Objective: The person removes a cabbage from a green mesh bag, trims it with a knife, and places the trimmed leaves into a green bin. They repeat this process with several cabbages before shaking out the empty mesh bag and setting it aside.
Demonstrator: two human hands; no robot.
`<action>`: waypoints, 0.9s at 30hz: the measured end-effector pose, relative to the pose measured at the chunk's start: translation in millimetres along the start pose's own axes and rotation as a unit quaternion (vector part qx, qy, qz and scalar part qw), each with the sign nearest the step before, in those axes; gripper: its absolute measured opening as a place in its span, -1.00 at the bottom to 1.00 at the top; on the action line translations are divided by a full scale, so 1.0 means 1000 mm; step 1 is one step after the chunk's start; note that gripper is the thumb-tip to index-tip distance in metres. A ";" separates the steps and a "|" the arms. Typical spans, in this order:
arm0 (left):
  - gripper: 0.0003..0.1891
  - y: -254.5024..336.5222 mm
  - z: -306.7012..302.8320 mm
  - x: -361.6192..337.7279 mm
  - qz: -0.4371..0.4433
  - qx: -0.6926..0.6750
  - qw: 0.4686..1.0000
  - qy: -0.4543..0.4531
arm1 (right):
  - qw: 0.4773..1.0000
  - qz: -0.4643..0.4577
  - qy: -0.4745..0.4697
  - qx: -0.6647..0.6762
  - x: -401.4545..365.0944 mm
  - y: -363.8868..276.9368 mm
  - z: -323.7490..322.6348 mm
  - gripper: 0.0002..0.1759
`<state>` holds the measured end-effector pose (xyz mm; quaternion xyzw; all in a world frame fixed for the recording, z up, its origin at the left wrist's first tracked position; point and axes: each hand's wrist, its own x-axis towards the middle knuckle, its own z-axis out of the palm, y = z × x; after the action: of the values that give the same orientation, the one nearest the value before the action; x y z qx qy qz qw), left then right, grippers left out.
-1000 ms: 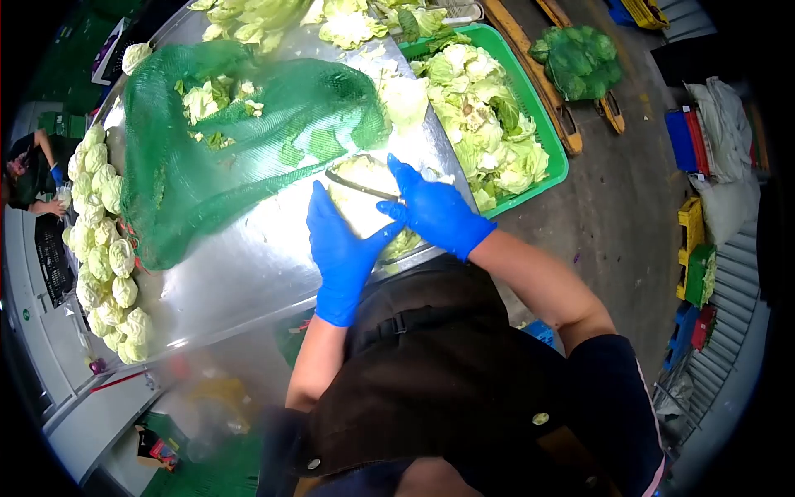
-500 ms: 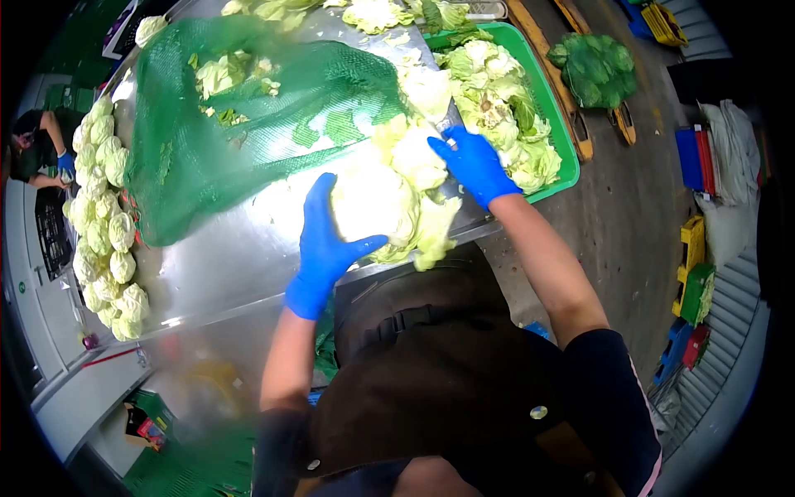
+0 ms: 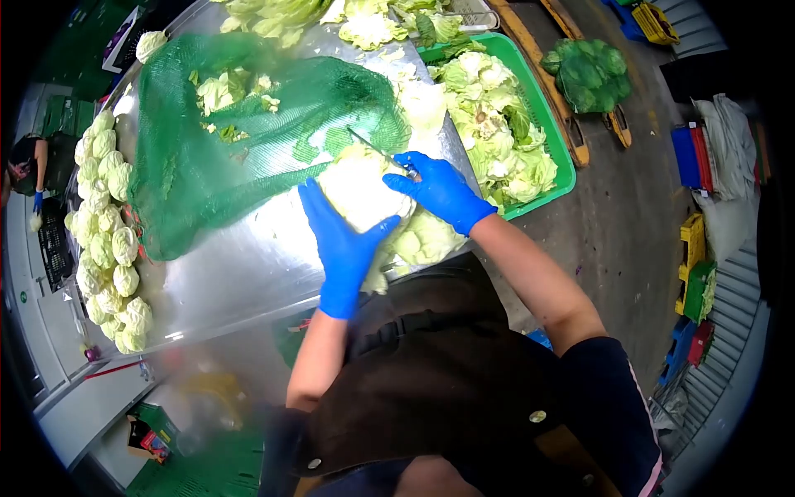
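Green-white cabbage (image 3: 360, 195), probably firm, best held round its sides. Left hand (image 3: 346, 251) spread against it; right hand (image 3: 445, 195) clasps knife (image 3: 374, 147).

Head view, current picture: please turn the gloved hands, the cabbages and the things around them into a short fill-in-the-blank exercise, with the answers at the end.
1. The blue-gloved left hand rests against a round, pale-green cabbage head, while the thin-bladed knife is in the ____ hand.
2. The rectangular plastic crate filled with pale leaves is ____, like the loose mesh net.
3. The cluster of small whole cabbages lies toward the person's ____ side of the shiny metal table.

Missing words: right; green; left
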<state>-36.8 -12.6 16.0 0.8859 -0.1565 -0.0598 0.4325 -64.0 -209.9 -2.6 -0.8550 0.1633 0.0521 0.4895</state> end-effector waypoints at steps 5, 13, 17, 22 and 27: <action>0.26 -0.005 -0.005 0.018 -0.042 -0.011 0.999 -0.015 | 0.985 -0.021 0.014 -0.170 -0.025 -0.029 -0.011 0.01; 0.24 -0.007 0.007 0.017 -0.018 0.035 0.999 0.008 | 0.983 -0.024 0.007 -0.180 -0.010 -0.019 0.014 -0.19; 0.21 0.002 0.005 0.031 -0.046 0.027 0.998 -0.013 | 0.985 0.003 -0.015 -0.174 0.020 -0.016 -0.002 -0.24; 0.21 -0.008 0.003 0.011 0.043 0.041 0.998 -0.008 | 0.984 0.124 -0.050 -0.116 0.047 0.027 -0.022 -0.19; 0.26 -0.032 -0.016 0.004 0.091 -0.017 0.992 -0.085 | 0.984 0.158 0.018 -0.079 0.024 0.061 -0.021 -0.21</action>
<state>-22.0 16.6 1.0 0.8521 -0.2715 -0.0976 0.4368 -63.1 -262.2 -47.8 -0.8551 0.3005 0.1257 0.4033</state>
